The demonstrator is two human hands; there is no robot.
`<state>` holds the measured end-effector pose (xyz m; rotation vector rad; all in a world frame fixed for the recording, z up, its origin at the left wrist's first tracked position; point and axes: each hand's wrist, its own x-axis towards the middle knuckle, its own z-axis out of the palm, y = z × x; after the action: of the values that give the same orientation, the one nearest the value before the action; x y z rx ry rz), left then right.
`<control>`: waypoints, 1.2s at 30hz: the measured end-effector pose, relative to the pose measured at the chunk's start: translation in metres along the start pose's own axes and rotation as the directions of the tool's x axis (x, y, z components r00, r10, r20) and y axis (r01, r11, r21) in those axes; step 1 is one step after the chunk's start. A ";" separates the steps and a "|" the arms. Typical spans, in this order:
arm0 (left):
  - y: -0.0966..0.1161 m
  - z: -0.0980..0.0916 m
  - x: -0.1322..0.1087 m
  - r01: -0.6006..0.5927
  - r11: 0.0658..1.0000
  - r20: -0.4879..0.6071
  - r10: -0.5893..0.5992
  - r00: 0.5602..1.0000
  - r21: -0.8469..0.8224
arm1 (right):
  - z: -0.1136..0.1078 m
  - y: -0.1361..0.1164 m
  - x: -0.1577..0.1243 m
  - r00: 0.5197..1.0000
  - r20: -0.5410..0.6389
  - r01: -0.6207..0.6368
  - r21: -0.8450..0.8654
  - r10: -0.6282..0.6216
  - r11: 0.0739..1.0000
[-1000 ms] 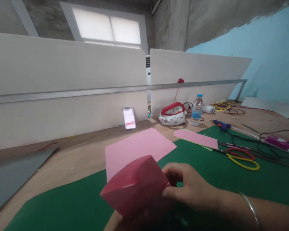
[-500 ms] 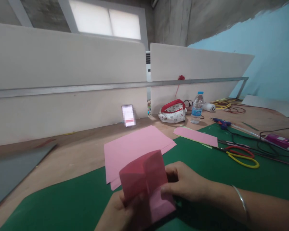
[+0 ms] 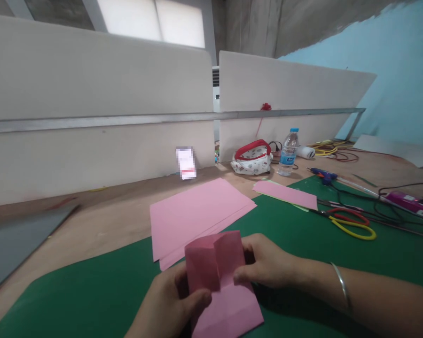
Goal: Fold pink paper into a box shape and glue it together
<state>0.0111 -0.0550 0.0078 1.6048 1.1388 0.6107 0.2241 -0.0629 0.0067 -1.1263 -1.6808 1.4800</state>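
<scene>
Between my two hands is a folded pink paper (image 3: 229,305), its upper part standing up in darker flaps with a slit down the middle. My left hand (image 3: 172,295) grips its left edge, thumb laid over the front. On the right edge, my right hand (image 3: 264,263) pinches it with the thumb in front and the fingers behind. A silver bangle (image 3: 340,281) circles the right wrist. Just beyond the folded piece lie pink paper sheets (image 3: 197,211), stacked unevenly on the table and the green mat (image 3: 91,291).
To the right are a pink paper strip (image 3: 285,194), scissors (image 3: 352,227) with red and yellow handles, a blue glue gun (image 3: 324,175) and a purple power strip (image 3: 409,202) with cables. Behind stand a water bottle (image 3: 288,152), a white-and-red pouch (image 3: 252,159) and a phone-like object (image 3: 186,163) against the partition.
The folded paper has tipped so more of its lower front shows, and its top sits lower. My left thumb has come into view across it. The whole view has shifted slightly.
</scene>
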 end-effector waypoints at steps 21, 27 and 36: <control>0.010 0.000 -0.006 -0.038 0.991 0.040 0.033 0.999 0.126 | 0.001 -0.005 -0.004 0.985 0.086 0.166 -0.246 -0.149 0.955; 0.009 0.001 -0.006 -0.053 0.995 0.049 0.049 0.998 0.088 | 0.000 -0.004 -0.005 0.982 0.079 0.187 -0.260 -0.172 0.947; 0.010 0.002 -0.004 -0.051 0.997 0.059 0.048 0.997 0.057 | -0.001 -0.002 -0.005 0.985 0.094 0.167 -0.259 -0.147 0.951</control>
<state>0.0150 -0.0595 0.0166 1.6940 1.0858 0.5641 0.2271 -0.0667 0.0089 -1.0551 -2.0173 1.2360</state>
